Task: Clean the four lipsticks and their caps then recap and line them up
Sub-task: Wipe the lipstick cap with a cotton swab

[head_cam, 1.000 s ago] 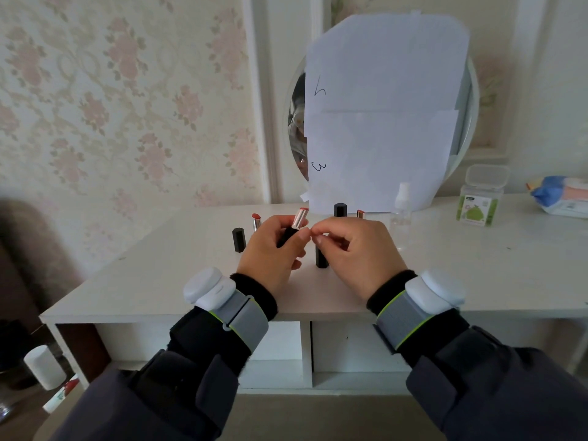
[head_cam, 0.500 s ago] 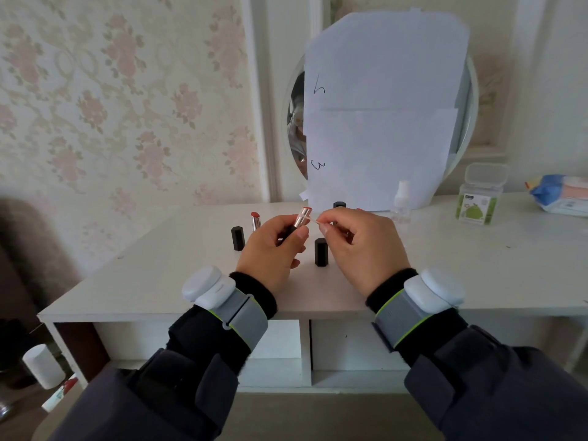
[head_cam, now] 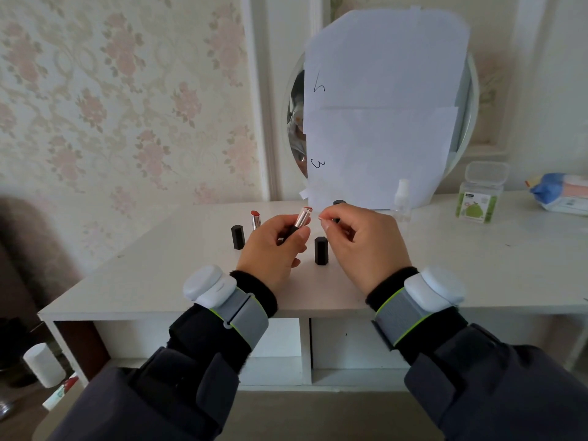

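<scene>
The left hand (head_cam: pixel 270 246) is gripping an uncapped lipstick (head_cam: pixel 301 218) by its dark base, fingers curled round it, holding it tilted with the red tip pointing up and to the right. The right hand (head_cam: pixel 362 243) is pinching thumb and forefinger together just beside that tip; something small may be between them, but it is too small to tell.

The soft tip is looking exposed, so a hard or skewed wipe is likely to dent or smear it, or to be marking the fingers. Both forearms are hovering over upright pieces: a black cap (head_cam: pixel 320 250) standing between the hands and another black cap (head_cam: pixel 238 237) to the left, beside a second open lipstick (head_cam: pixel 255 218). A careless sweep of a wrist is likely to be knocking these over and rolling them along the desk (head_cam: pixel 477 265). A further dark piece (head_cam: pixel 339 203) is peeking from behind the right hand.
</scene>
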`<action>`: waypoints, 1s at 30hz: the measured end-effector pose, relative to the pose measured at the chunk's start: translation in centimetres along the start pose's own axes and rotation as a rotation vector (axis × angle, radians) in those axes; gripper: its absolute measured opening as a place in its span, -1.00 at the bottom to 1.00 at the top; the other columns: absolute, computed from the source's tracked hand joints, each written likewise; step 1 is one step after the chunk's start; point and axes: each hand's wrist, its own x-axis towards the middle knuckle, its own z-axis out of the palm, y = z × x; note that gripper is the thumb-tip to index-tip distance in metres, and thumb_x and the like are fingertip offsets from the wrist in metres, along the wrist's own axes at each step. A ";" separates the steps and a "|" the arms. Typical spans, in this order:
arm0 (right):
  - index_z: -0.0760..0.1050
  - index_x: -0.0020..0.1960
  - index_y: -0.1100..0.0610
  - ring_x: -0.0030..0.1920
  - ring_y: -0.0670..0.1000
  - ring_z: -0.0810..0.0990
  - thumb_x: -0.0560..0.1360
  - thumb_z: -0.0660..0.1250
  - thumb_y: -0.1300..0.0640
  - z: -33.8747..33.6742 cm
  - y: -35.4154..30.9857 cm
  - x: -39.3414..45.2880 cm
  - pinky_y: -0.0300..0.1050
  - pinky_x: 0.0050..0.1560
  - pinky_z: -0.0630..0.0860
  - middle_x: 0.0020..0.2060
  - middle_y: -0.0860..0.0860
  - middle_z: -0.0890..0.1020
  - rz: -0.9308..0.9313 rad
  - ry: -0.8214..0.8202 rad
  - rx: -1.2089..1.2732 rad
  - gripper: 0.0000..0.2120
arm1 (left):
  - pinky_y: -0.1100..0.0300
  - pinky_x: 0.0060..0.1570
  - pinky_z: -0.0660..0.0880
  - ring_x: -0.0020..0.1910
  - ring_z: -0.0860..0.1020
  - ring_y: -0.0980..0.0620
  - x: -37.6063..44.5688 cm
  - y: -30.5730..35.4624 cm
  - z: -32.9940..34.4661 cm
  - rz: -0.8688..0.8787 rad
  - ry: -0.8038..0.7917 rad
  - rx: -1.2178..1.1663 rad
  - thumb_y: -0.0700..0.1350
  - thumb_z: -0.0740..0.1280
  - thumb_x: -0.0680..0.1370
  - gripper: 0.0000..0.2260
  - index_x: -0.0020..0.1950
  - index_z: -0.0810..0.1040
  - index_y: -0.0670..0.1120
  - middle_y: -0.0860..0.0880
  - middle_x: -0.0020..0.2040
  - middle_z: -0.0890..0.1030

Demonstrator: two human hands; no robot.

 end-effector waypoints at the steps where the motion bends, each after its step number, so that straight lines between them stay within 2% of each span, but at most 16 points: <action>1: 0.58 -0.07 -0.03 -0.29 -0.01 0.54 0.55 0.29 0.06 0.0 0.0 0.0 0.00 -0.21 0.55 -0.37 -0.09 0.59 0.000 -0.003 -0.002 -0.90 | 0.38 -0.29 0.50 -0.32 0.54 0.33 0.0 0.0 0.0 -0.003 -0.001 0.001 -0.13 0.30 0.60 -0.83 0.18 0.58 -0.03 0.07 -0.17 0.59; 7: 0.60 -0.09 -0.04 -0.36 -0.08 0.49 0.53 0.32 0.08 0.1 -0.2 0.0 -0.06 -0.24 0.53 -0.42 -0.12 0.54 0.001 -0.060 0.003 -0.92 | 0.23 -0.21 0.48 -0.24 0.56 0.17 -0.1 0.2 0.0 -0.038 -0.016 -0.090 -0.14 0.24 0.63 -0.84 0.17 0.55 -0.07 0.04 -0.12 0.63; 12: 0.62 -0.08 -0.03 -0.39 -0.13 0.46 0.54 0.34 0.09 0.1 -0.1 -0.1 -0.11 -0.28 0.49 -0.43 -0.15 0.51 -0.027 -0.089 0.041 -0.91 | 0.24 -0.28 0.45 -0.30 0.51 0.14 -0.1 0.4 0.0 -0.055 -0.052 -0.217 -0.18 0.24 0.63 -0.83 0.19 0.55 -0.09 0.03 -0.19 0.61; 16: 0.64 -0.07 -0.04 -0.35 -0.10 0.50 0.53 0.33 0.11 0.2 -0.1 -0.1 -0.05 -0.25 0.52 -0.37 -0.12 0.60 -0.039 -0.117 0.075 -0.88 | 0.24 -0.25 0.47 -0.32 0.49 0.16 0.1 -0.1 0.0 -0.005 -0.031 -0.121 -0.15 0.36 0.56 -0.82 0.16 0.57 -0.02 0.13 -0.29 0.53; 20: 0.65 -0.08 -0.06 -0.31 -0.11 0.51 0.51 0.32 0.12 0.3 0.0 -0.1 -0.07 -0.22 0.51 -0.32 -0.13 0.62 -0.052 -0.128 0.082 -0.85 | 0.22 -0.24 0.47 -0.36 0.47 0.16 0.3 -0.5 -0.2 0.005 -0.030 -0.083 -0.15 0.38 0.55 -0.82 0.15 0.59 -0.03 0.22 -0.40 0.49; 24: 0.64 -0.05 -0.06 -0.37 -0.15 0.43 0.52 0.33 0.09 0.3 0.1 0.0 -0.12 -0.26 0.45 -0.41 -0.17 0.51 -0.046 -0.102 0.050 -0.88 | 0.19 -0.24 0.48 -0.38 0.49 0.17 0.2 -0.3 -0.1 0.012 -0.039 -0.069 -0.18 0.33 0.58 -0.82 0.17 0.59 -0.07 0.11 -0.31 0.52; 30: 0.60 -0.08 -0.04 -0.34 -0.05 0.46 0.52 0.33 0.07 0.2 0.1 0.0 -0.02 -0.22 0.52 -0.43 -0.15 0.48 -0.025 -0.054 0.001 -0.92 | 0.24 -0.27 0.50 -0.35 0.55 0.18 0.0 0.0 0.1 0.004 -0.042 -0.107 -0.22 0.32 0.58 -0.81 0.18 0.54 -0.06 0.01 -0.18 0.57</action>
